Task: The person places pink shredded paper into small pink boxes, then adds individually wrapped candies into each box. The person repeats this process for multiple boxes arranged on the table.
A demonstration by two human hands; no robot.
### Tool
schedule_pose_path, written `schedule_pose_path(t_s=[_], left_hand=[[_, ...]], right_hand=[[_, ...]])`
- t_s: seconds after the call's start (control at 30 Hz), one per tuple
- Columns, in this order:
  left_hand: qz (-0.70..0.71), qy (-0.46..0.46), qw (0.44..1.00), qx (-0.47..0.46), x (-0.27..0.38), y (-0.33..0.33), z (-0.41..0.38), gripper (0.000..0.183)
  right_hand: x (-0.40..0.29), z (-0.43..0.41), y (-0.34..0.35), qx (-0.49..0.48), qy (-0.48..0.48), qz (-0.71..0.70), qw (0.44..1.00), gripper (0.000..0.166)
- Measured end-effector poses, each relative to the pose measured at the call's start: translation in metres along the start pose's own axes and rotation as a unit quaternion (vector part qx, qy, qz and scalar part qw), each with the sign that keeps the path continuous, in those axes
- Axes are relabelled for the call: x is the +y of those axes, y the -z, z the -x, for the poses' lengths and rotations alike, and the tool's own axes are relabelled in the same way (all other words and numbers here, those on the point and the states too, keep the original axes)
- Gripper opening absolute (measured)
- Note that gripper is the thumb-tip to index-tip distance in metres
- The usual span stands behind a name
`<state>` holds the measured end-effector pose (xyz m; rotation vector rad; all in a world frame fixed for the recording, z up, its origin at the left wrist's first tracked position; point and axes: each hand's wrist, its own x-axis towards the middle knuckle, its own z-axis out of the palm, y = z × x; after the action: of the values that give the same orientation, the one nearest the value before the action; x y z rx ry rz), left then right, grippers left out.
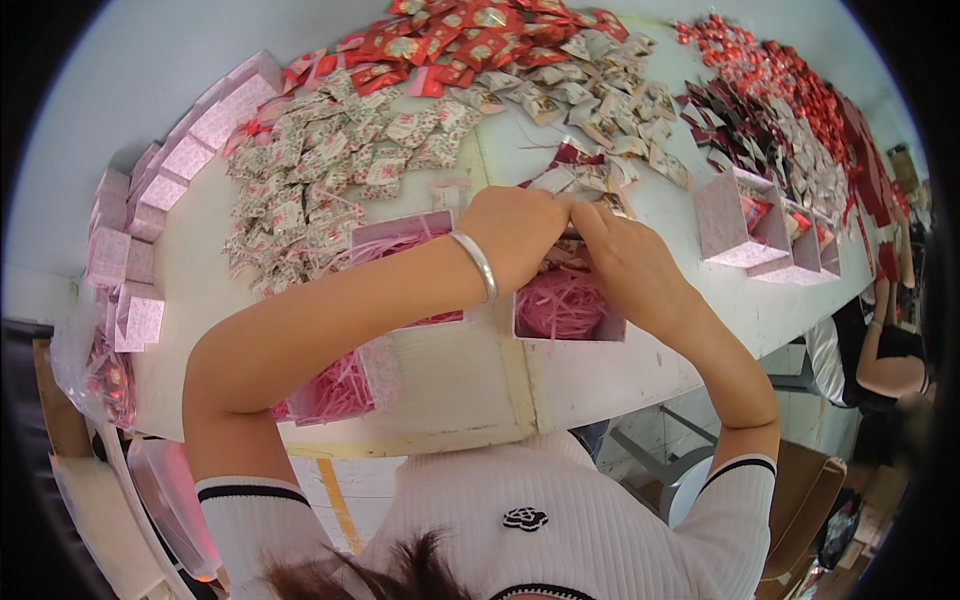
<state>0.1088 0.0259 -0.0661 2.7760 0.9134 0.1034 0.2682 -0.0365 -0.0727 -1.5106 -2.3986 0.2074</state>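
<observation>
My left hand (pixel 514 231), with a silver bangle at the wrist, meets my right hand (pixel 624 259) above the far part of a small open box. Their fingertips come together, and whatever may be between them is hidden by the knuckles. Pink shredded paper (pixel 561 301) fills the near part of this pink patterned box (pixel 615 330). Small wrapped packets (pixel 589 178), some dark red and some pale, lie just beyond my fingers. Under my left forearm is another box (pixel 409 223) with pink shred, partly covered. Nearer me, a third shred-filled box (pixel 381 367) is also partly hidden.
Floral packets (pixel 330 157) lie heaped at left, red packets (pixel 480 37) at the back, beige ones (pixel 600 97) beside them. Pink boxes (pixel 187 161) line the left edge. Filled boxes (pixel 750 251) stand at right near red-wrapped pieces (pixel 795 82). Another person's arm (pixel 874 322) shows far right.
</observation>
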Motion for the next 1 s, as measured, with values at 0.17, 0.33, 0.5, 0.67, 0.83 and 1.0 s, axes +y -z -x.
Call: schedule_pose_path(t_s=[0.17, 0.33, 0.5, 0.67, 0.83, 1.0], left_hand=[[0.097, 0.008, 0.995, -0.022, -0.021, 0.011, 0.007, 0.045], [0.202, 0.092, 0.975, -0.014, -0.123, 0.067, 0.003, 0.041], [-0.021, 0.234, 0.971, 0.05, -0.259, 0.068, 0.007, 0.032], [-0.014, 0.185, 0.981, 0.052, -0.281, 0.024, -0.061, 0.04], [-0.087, 0.195, 0.976, -0.045, -0.252, 0.004, -0.111, 0.045], [-0.074, 0.155, 0.982, -0.078, -0.263, -0.023, -0.112, 0.045]], right_hand=[[0.002, -0.019, 0.034, -0.007, 0.022, -0.133, 0.991, 0.032], [0.039, -0.064, 0.05, 0.113, -0.004, -0.222, 0.968, 0.022], [0.069, -0.146, 0.006, 0.062, -0.012, -0.151, 0.986, 0.025], [0.12, -0.239, -0.046, 0.114, 0.075, -0.043, 0.99, 0.032], [0.135, -0.302, -0.068, 0.018, 0.204, 0.04, 0.978, 0.038], [0.12, -0.301, -0.092, -0.068, 0.176, 0.226, 0.956, 0.035]])
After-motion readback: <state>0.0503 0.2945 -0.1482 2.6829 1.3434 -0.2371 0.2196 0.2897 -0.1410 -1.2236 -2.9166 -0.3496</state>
